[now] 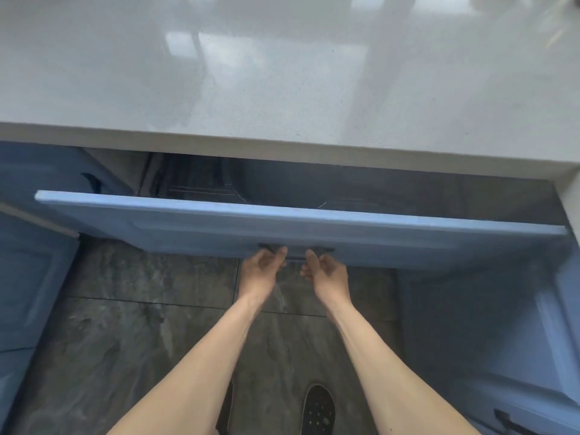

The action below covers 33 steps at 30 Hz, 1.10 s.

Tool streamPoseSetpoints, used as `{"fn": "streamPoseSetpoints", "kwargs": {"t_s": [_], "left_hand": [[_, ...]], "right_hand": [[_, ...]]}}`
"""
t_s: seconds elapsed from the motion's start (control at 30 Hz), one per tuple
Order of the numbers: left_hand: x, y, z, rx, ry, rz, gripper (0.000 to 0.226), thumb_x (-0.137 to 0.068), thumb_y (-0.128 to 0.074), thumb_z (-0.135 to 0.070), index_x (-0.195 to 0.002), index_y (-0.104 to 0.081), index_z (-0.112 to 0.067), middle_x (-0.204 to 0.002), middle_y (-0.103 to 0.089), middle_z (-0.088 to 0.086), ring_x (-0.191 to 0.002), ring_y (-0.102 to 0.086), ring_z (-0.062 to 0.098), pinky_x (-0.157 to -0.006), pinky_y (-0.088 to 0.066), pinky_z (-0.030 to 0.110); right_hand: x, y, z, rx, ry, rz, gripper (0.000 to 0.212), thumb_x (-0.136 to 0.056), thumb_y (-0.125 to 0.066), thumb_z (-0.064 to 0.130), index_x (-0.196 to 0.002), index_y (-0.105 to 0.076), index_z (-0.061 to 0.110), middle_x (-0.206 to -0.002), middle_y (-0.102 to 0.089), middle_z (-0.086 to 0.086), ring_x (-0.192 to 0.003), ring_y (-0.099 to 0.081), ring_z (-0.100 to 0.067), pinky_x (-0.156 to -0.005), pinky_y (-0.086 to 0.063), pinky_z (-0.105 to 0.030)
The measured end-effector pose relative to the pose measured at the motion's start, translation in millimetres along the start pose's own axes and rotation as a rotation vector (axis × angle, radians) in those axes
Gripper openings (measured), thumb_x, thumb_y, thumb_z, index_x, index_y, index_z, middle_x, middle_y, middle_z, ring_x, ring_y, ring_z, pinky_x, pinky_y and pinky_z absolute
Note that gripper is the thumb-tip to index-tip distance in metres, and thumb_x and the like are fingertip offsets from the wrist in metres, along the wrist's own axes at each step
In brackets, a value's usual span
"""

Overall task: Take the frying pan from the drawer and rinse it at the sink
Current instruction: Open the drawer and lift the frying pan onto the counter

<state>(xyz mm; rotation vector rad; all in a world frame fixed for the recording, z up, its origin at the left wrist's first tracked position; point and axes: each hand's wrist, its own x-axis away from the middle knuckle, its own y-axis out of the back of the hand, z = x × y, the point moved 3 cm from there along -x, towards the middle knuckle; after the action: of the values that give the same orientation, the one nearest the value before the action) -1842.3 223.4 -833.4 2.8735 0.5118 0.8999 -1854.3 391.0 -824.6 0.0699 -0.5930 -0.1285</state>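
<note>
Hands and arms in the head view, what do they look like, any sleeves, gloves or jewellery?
Both arms are bare to the bottom of the picture, no sleeves in view. The left hand and right hand wear no gloves; no rings, watch or bracelets can be seen, though the picture is slightly blurred.

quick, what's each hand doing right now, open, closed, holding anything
Left hand: fingers hooked on the drawer handle, gripping it.
Right hand: fingers curled at the same handle; a firm grip cannot be told.
</note>
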Motion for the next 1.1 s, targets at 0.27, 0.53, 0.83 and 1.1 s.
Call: {"fn": "streamPoseSetpoints", "kwargs": {"t_s": [0.27,0.53,0.83,1.1], "left_hand": [[60.4,35.1,32.9,-0.225,0.014,0.089,0.041,-0.091,-0.088,-0.045,-0.091,-0.085,-0.004,-0.097,-0.088,0.009,-0.088,-0.076,0.017,-0.078,-0.053,0.027],[101.2,47.3,61.7,-0.336,-0.039,0.093,0.036,-0.091,-0.086,-0.051,-0.073,-0.078,-0.022,-0.088,-0.086,0.005,-0.093,-0.081,0.029,-0.092,-0.061,0.044],[122.3,55.2,85.4,-0.318,-0.036,0.089,0.034,-0.093,-0.086,-0.046,-0.08,-0.081,-0.014,-0.081,-0.08,0.001,-0.07,-0.065,0.012,-0.062,-0.045,0.02],[124.6,56.6,85.2,-0.286,-0.039,0.083,0.03,-0.091,-0.088,-0.046,-0.076,-0.082,-0.021,-0.067,-0.079,-0.02,-0.072,-0.069,0.007,-0.074,-0.049,0.028]], "right_hand": [[69.9,13.8,-41.7,0.038,-0.027,0.013,0.029,-0.103,-0.072,0.03,-0.083,-0.063,0.011,-0.084,-0.082,-0.002,-0.079,-0.08,-0.01,-0.075,-0.054,-0.025],[114.3,17.8,-76.1,0.118,-0.019,-0.074,0.032,-0.102,-0.072,0.034,-0.079,-0.065,0.014,-0.08,-0.082,0.0,-0.083,-0.082,-0.019,-0.085,-0.061,-0.039],[138.3,25.9,-87.5,0.246,-0.044,-0.076,0.034,-0.104,-0.069,0.036,-0.086,-0.073,0.008,-0.075,-0.081,0.004,-0.072,-0.077,-0.007,-0.076,-0.056,-0.032],[144.3,28.4,-76.8,0.345,-0.024,-0.058,0.033,-0.106,-0.066,0.037,-0.082,-0.07,0.014,-0.074,-0.076,0.008,-0.065,-0.07,0.002,-0.065,-0.048,-0.027]]}}
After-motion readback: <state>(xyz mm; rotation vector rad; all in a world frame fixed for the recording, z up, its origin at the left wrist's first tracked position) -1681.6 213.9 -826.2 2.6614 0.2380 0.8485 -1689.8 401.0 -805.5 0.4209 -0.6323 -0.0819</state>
